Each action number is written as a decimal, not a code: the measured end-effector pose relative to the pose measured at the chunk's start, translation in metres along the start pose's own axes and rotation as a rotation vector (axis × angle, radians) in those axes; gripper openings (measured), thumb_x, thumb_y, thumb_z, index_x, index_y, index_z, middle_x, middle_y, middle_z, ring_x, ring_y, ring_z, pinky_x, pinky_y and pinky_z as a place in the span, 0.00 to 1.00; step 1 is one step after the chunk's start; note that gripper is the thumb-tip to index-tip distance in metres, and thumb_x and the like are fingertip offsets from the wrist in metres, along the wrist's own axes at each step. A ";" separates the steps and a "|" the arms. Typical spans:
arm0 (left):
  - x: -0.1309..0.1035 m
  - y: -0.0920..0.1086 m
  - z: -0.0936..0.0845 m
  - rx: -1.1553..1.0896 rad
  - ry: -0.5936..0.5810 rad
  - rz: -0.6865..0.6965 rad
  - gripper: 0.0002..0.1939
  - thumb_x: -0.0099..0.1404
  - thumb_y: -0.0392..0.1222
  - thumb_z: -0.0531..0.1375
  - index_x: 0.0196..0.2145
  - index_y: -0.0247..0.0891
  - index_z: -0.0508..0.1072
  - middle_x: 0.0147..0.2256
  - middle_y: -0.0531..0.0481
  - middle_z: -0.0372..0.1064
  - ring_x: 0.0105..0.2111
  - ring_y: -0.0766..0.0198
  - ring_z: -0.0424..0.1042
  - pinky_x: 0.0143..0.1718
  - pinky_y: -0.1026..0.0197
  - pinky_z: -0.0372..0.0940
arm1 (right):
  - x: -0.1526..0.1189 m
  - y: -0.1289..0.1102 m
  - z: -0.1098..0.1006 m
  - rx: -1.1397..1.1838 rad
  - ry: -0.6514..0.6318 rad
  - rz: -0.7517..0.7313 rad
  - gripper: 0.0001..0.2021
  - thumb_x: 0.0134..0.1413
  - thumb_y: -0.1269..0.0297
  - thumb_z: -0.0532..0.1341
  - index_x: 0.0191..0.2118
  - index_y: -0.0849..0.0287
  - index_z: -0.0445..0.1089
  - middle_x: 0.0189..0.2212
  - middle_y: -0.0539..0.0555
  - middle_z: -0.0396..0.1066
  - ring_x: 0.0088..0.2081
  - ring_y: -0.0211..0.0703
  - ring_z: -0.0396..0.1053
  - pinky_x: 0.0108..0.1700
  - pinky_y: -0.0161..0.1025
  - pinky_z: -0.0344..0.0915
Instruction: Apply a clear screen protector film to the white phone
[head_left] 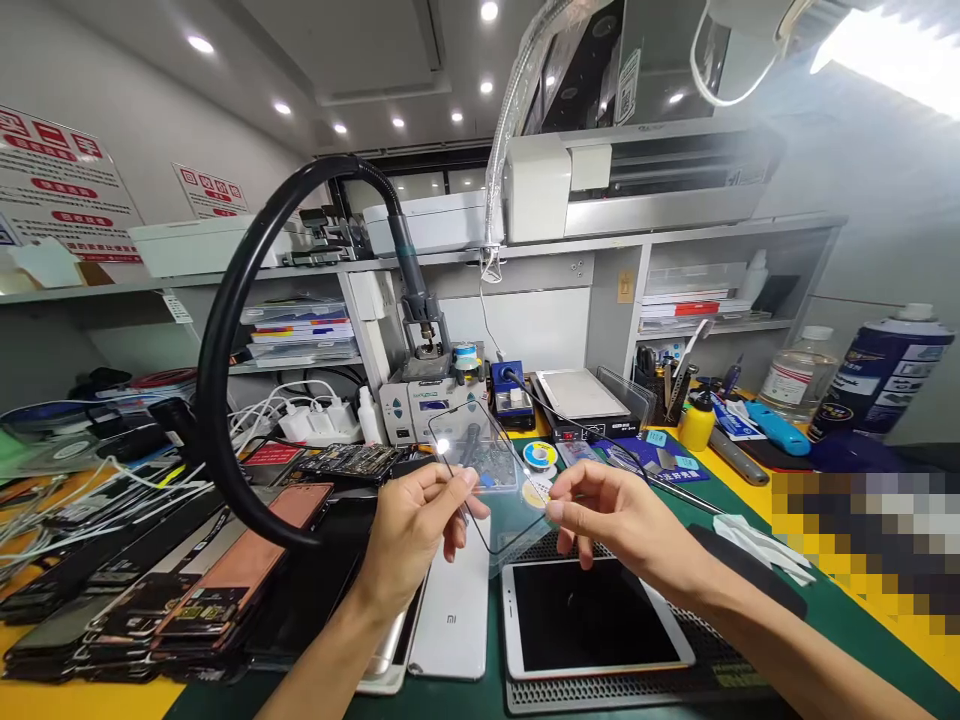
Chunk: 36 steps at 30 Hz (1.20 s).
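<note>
"Any writing you can read?"

"A 'MI' logo on the white phone (461,640), just left of the tablet (592,615). Posters (64,190) on the wall, far beyond the tablet and to its left, carry red and white Chinese characters; their small lines are too fine to read."

"And to the right?"

"Beyond the tablet on that side, the bottle (799,375) has a red-and-white label and the blue can (877,380) has white print, both too small for me."

"What are the hands holding?"

"One clear panel with a thin dark border (499,500). The left hand (416,520) pinches one long edge between thumb and fingers; the right hand (619,515) pinches the opposite edge, close to the near corner."

"Where is it, exactly?"

"In the air, near the tablet's far left corner, apart from the glass."

"Which way does it point?"

"Tilted. Its long axis slants: the far end points up and left, away from the tablet, and the near end comes down and right, towards it."
</note>
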<state>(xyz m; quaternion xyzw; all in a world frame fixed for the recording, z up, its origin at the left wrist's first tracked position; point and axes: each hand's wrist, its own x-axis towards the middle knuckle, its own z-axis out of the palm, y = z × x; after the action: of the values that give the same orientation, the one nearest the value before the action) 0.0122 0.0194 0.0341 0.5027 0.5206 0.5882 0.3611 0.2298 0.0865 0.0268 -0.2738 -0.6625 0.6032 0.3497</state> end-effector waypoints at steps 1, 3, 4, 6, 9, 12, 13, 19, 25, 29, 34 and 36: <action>0.000 0.000 0.001 0.003 0.000 0.005 0.17 0.63 0.51 0.64 0.25 0.33 0.74 0.18 0.53 0.69 0.16 0.70 0.65 0.15 0.69 0.60 | 0.000 0.001 0.000 -0.057 0.015 -0.028 0.15 0.52 0.53 0.69 0.35 0.59 0.69 0.24 0.47 0.67 0.23 0.34 0.64 0.23 0.32 0.62; 0.000 -0.001 0.002 0.009 0.000 0.017 0.17 0.63 0.51 0.64 0.27 0.33 0.74 0.20 0.51 0.72 0.17 0.68 0.67 0.15 0.68 0.62 | -0.002 0.003 -0.001 -0.169 0.037 -0.085 0.13 0.57 0.53 0.65 0.33 0.60 0.72 0.25 0.48 0.67 0.25 0.33 0.61 0.26 0.32 0.60; 0.000 -0.001 0.003 0.012 -0.002 0.025 0.16 0.63 0.51 0.64 0.28 0.33 0.74 0.22 0.50 0.73 0.18 0.68 0.68 0.15 0.68 0.63 | -0.002 0.003 -0.001 -0.208 0.045 -0.104 0.13 0.58 0.54 0.64 0.33 0.60 0.73 0.27 0.49 0.68 0.27 0.33 0.61 0.29 0.32 0.60; 0.000 -0.003 0.005 0.020 -0.006 0.036 0.16 0.64 0.51 0.63 0.29 0.33 0.74 0.23 0.48 0.75 0.19 0.67 0.69 0.16 0.67 0.64 | -0.003 0.002 -0.001 -0.231 0.054 -0.106 0.11 0.58 0.57 0.63 0.34 0.60 0.75 0.29 0.50 0.70 0.30 0.35 0.62 0.33 0.33 0.60; -0.001 -0.006 0.009 0.032 -0.020 0.047 0.16 0.64 0.51 0.62 0.32 0.33 0.74 0.27 0.46 0.77 0.20 0.66 0.71 0.17 0.66 0.66 | -0.002 0.001 0.000 -0.206 0.060 -0.049 0.12 0.57 0.56 0.64 0.37 0.59 0.75 0.26 0.48 0.68 0.28 0.35 0.61 0.30 0.33 0.59; -0.001 -0.008 0.013 0.042 -0.037 0.052 0.16 0.65 0.52 0.61 0.34 0.34 0.73 0.30 0.45 0.78 0.21 0.66 0.72 0.19 0.66 0.68 | -0.001 0.003 0.004 -0.199 0.092 -0.045 0.14 0.56 0.52 0.65 0.36 0.59 0.74 0.26 0.48 0.68 0.27 0.35 0.62 0.29 0.33 0.59; -0.002 -0.008 0.014 0.044 -0.039 0.052 0.16 0.65 0.52 0.61 0.36 0.34 0.73 0.31 0.45 0.78 0.21 0.66 0.73 0.19 0.66 0.69 | 0.000 0.005 0.005 -0.200 0.107 -0.053 0.15 0.55 0.51 0.66 0.35 0.59 0.74 0.27 0.49 0.69 0.28 0.36 0.63 0.29 0.32 0.60; 0.000 -0.012 0.014 0.036 -0.034 0.021 0.21 0.63 0.54 0.62 0.44 0.32 0.73 0.30 0.46 0.78 0.21 0.67 0.72 0.19 0.67 0.69 | 0.003 0.017 0.007 -0.154 0.104 -0.090 0.16 0.55 0.49 0.65 0.38 0.58 0.72 0.31 0.51 0.71 0.30 0.38 0.64 0.27 0.33 0.63; 0.003 -0.016 0.013 -0.011 -0.059 -0.013 0.25 0.64 0.57 0.60 0.47 0.32 0.72 0.34 0.43 0.76 0.27 0.62 0.75 0.21 0.62 0.73 | 0.003 0.014 0.009 -0.129 0.107 -0.151 0.14 0.57 0.52 0.65 0.36 0.58 0.71 0.33 0.51 0.72 0.32 0.39 0.66 0.34 0.34 0.65; 0.003 -0.015 0.013 -0.052 -0.079 -0.047 0.23 0.66 0.55 0.58 0.49 0.33 0.71 0.36 0.42 0.76 0.31 0.58 0.77 0.22 0.61 0.74 | 0.000 0.010 0.008 -0.186 0.122 -0.216 0.12 0.59 0.53 0.63 0.35 0.58 0.70 0.39 0.53 0.73 0.42 0.44 0.70 0.39 0.36 0.65; 0.003 -0.011 0.012 -0.122 -0.109 -0.085 0.23 0.68 0.53 0.57 0.52 0.33 0.68 0.39 0.40 0.76 0.33 0.58 0.77 0.25 0.59 0.75 | 0.002 0.009 0.006 -0.151 0.115 -0.241 0.12 0.59 0.54 0.63 0.35 0.57 0.70 0.43 0.56 0.74 0.51 0.50 0.69 0.49 0.41 0.65; 0.002 -0.010 0.012 -0.148 -0.119 -0.093 0.23 0.68 0.53 0.57 0.53 0.33 0.68 0.40 0.39 0.76 0.34 0.57 0.77 0.26 0.58 0.75 | 0.004 0.010 0.006 -0.134 0.131 -0.246 0.12 0.59 0.53 0.64 0.34 0.57 0.71 0.44 0.57 0.75 0.52 0.52 0.69 0.51 0.43 0.64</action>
<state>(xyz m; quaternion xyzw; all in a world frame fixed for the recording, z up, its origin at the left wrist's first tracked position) 0.0221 0.0263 0.0243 0.4838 0.4763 0.5767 0.4544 0.2226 0.0871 0.0175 -0.2522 -0.7055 0.4911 0.4444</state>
